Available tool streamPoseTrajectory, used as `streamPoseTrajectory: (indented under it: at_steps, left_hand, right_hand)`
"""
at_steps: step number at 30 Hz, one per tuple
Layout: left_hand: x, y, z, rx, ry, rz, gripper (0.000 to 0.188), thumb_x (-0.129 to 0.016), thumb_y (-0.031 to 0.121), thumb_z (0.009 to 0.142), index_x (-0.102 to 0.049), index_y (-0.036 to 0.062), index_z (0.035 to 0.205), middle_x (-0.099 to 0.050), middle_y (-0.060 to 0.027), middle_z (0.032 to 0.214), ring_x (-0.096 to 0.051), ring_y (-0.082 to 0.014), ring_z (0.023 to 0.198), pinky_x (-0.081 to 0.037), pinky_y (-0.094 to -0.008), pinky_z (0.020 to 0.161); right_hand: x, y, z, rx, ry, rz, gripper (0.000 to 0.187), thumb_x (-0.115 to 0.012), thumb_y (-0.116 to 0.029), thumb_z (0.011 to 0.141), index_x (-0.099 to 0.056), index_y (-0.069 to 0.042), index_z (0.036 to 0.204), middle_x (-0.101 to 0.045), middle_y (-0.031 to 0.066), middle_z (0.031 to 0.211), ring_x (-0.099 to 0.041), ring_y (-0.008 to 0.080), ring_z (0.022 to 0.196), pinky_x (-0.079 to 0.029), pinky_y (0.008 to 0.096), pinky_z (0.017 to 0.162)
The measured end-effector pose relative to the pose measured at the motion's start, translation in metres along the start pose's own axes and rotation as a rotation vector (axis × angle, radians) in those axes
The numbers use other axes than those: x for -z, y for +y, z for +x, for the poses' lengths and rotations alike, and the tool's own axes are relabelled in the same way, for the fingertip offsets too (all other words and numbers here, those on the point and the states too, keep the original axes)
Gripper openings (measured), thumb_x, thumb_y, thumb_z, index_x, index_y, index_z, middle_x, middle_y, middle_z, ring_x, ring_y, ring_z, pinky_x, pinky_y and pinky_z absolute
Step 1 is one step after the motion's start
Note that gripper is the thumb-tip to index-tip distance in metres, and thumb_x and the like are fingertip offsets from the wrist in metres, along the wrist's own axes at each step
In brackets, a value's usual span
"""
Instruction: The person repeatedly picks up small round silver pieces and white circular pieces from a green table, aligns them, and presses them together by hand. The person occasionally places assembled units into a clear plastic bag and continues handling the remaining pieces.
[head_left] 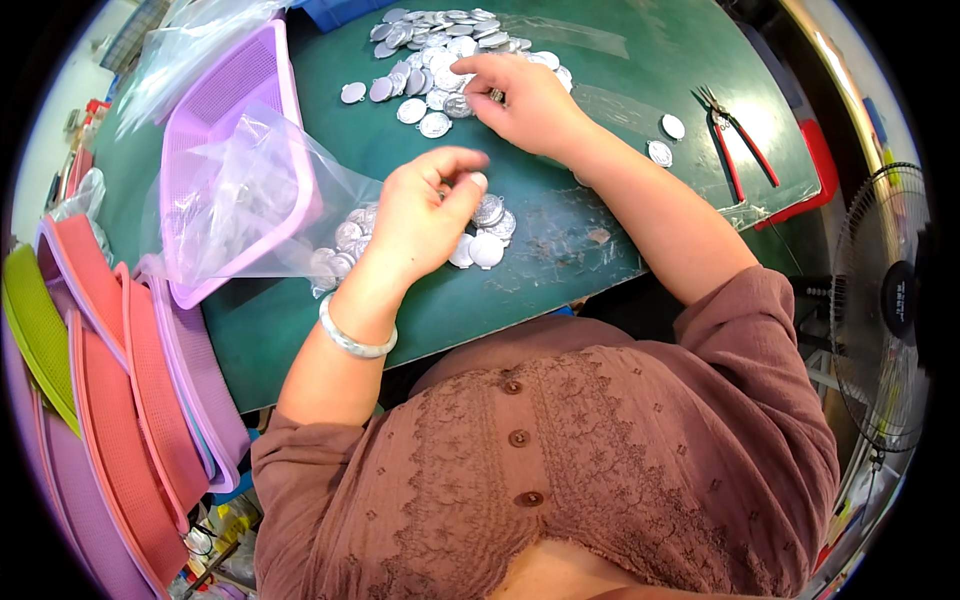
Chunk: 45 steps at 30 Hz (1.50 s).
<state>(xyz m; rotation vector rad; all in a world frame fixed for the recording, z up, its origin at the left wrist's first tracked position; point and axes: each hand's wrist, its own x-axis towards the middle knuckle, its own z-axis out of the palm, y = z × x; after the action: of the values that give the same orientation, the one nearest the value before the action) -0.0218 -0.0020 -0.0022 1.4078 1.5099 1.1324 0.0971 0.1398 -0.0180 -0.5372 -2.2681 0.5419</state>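
A heap of silver round medals (440, 70), some showing small loops, lies on the green table (560, 210). Over the heap's near right side is my right hand (530, 110), index finger stretched out and thumb apart from it. A small round thing shows by its fingers; I cannot tell whether it is a ring or a medal. Closer to me, my left hand (420, 215) is loosely curled, thumb and index tips slightly apart, with nothing visible between them. Beneath and beside it lie more medals (487, 250). A clear plastic bag (270, 200) spreads left of that hand, with several medals at its mouth.
A lilac basket (297, 110) leans under the bag on the left. Red-handled pliers (735, 150) and two loose medals (660, 153) lie to the right. Stacked pink, green and purple baskets (110, 400) stand at the lower left, a fan (885, 300) at the right.
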Motion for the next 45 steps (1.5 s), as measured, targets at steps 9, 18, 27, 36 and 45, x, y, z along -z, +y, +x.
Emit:
streamPoseTrajectory:
  at_steps: [9,18,27,36,45]
  left_hand:
    - [0.002,-0.002,0.007,0.134,0.262,-0.539,0.016,-0.055,0.01,0.085,-0.052,0.0036,0.1,-0.055,-0.0026,0.075,-0.043,-0.0039,0.05,-0.031,-0.0161,0.042]
    - [0.002,-0.001,0.006,0.158,0.267,-0.656,0.015,-0.054,0.013,0.086,-0.056,0.0022,0.097,-0.057,-0.0029,0.073,-0.047,-0.0065,0.055,-0.035,-0.0175,0.046]
    - [0.004,0.001,0.007,0.186,0.24,-0.791,0.026,-0.048,0.01,0.087,-0.055,-0.001,0.109,-0.056,-0.0023,0.077,-0.05,-0.0093,0.064,-0.041,-0.0213,0.057]
    - [0.006,-0.004,0.007,0.122,0.159,-0.817,0.033,-0.048,-0.001,0.081,-0.053,-0.0011,0.114,-0.057,-0.0041,0.084,-0.05,-0.0099,0.068,-0.041,-0.021,0.06]
    - [0.003,-0.007,0.007,0.103,0.191,-0.758,0.032,-0.054,-0.001,0.079,-0.056,0.0004,0.11,-0.056,-0.0034,0.083,-0.048,-0.0096,0.066,-0.04,-0.0192,0.059]
  right_hand:
    - [0.023,-0.036,-0.009,-0.49,-0.2,0.793,0.032,-0.058,-0.005,0.078,-0.054,0.0,0.109,-0.062,0.0012,0.078,-0.057,0.0071,0.072,-0.044,0.0202,0.066]
    - [0.021,-0.036,-0.013,-0.403,-0.154,0.812,0.034,-0.059,-0.002,0.078,-0.053,0.0,0.111,-0.061,0.0028,0.083,-0.057,0.0083,0.076,-0.046,0.0216,0.069]
    - [0.012,-0.038,-0.019,-0.123,-0.119,0.687,0.04,-0.056,0.006,0.077,-0.049,0.001,0.116,-0.058,0.0056,0.094,-0.055,0.0102,0.084,-0.045,0.0231,0.075]
    - [0.014,-0.037,-0.017,-0.273,-0.161,0.94,0.04,-0.053,0.007,0.078,-0.046,0.003,0.117,-0.057,0.0064,0.095,-0.056,0.0116,0.087,-0.046,0.0249,0.079]
    - [0.017,-0.036,-0.016,-0.296,-0.188,0.979,0.035,-0.046,0.004,0.081,-0.049,0.001,0.116,-0.058,0.007,0.094,-0.056,0.0111,0.08,-0.046,0.0238,0.073]
